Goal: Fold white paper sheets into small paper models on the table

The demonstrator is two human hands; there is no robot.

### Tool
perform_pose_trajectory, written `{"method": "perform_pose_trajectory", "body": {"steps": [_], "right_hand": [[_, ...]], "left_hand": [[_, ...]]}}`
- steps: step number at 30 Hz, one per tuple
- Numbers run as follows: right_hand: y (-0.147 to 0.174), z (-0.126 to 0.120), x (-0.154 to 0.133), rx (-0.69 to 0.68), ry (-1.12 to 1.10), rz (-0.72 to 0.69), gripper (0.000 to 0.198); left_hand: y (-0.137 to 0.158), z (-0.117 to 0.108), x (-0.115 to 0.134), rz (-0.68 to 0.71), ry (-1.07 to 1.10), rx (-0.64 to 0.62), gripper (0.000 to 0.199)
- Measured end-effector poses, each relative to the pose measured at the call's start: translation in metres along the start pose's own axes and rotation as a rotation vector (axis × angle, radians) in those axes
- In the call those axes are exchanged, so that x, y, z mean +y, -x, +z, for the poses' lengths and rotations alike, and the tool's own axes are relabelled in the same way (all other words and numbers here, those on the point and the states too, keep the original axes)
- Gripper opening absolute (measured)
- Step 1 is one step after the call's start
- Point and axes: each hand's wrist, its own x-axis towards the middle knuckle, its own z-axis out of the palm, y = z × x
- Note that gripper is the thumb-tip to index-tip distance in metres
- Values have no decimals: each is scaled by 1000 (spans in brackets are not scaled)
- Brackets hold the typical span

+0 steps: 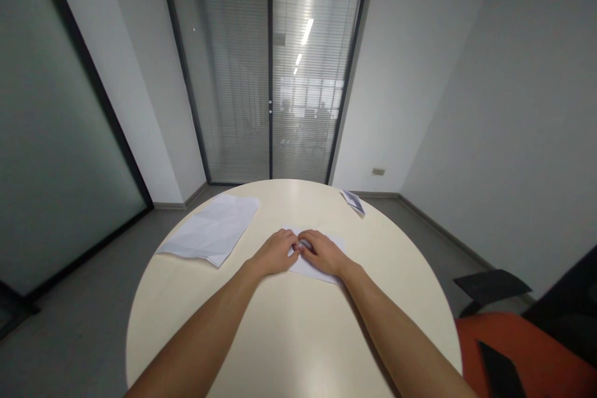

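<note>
A small white sheet of paper (313, 271) lies in the middle of the round table, partly covered by both hands. My left hand (276, 253) rests over its left side, fingers curled and pinching at the paper. My right hand (324, 253) lies across the sheet from the other side, its fingers bent and closed on it. The fingertips of the two hands almost meet, and what lies right under them is hidden.
A larger creased white sheet (212, 227) lies at the table's left edge. Near the far right edge is a small folded paper (353, 202). The cream table (289, 348) is round. An orange-seated chair (522, 348) with black armrests stands at the right.
</note>
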Motion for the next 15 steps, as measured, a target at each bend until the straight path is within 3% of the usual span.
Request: {"method": "perform_pose_trajectory", "body": {"steps": [2,6,11,15], "right_hand": [[0,6,3,-44,7,3,42],[1,12,11,-137,67,166,64],[3,8,17,-196,99,257,68],[4,4,22,-217,119,285,74]], "left_hand": [[0,2,2,-6,-2,-4,11],[1,8,2,-2,10,-65,40],[3,11,1,-112,-47,-227,55],[2,9,1,-152,-91,-268,56]]}}
